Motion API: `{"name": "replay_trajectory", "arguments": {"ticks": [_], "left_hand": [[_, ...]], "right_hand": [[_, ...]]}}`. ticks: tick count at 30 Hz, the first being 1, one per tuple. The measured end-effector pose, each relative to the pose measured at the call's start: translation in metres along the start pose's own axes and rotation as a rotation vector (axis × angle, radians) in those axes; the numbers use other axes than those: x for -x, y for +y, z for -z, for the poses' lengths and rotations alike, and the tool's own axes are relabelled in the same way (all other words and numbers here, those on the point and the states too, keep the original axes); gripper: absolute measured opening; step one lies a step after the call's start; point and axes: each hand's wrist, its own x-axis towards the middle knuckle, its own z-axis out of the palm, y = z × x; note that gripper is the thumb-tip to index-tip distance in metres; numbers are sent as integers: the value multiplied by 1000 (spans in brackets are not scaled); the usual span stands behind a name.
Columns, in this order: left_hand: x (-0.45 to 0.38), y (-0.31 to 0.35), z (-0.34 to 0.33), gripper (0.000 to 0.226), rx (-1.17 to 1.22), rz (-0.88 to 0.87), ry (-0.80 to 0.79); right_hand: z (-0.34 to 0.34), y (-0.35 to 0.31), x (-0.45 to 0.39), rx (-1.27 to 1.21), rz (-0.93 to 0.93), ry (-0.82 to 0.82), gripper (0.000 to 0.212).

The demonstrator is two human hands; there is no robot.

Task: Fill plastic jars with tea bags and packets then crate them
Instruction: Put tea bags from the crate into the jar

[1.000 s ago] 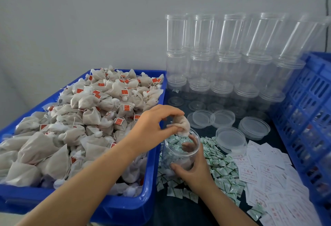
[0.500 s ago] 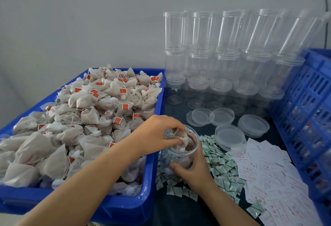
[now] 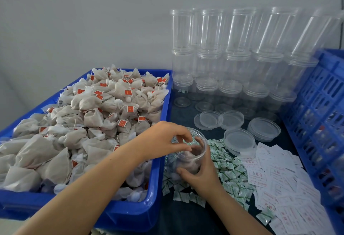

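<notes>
Now the left hand point(image 3: 163, 139) lifts clear, fingers loosely curled and empty; the tea bag sits inside the jar point(image 3: 193, 153) the right hand point(image 3: 200, 174) grips.

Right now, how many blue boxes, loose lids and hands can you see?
Blue boxes: 2, the tea bag bin and the crate.
Loose lids: 5 or so; some may be stacked.
Hands: 2, left hand, right hand.
Total: about 9.

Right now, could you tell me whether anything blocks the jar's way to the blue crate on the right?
Yes: the right hand grips the jar, and stacked lids and white paper slips lie between it and the crate.
</notes>
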Motion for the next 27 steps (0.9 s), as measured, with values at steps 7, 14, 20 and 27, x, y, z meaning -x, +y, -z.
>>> {"name": "replay_trajectory", "arguments": {"ticks": [7,14,20,27], "left_hand": [[0,1,0,16,5,-12,-11],[0,1,0,15,-6,-15,-11],[0,0,-1,15,-35,-25,3],[2,-3,0,17,-64,-74,106]], "right_hand": [[-1,-2,0,-34,16,-14,92],[0,0,-1,-41,31,-27,99],[0,0,-1,-24,38,-23,93],[-2,2,-1,10,40,2,90]]}}
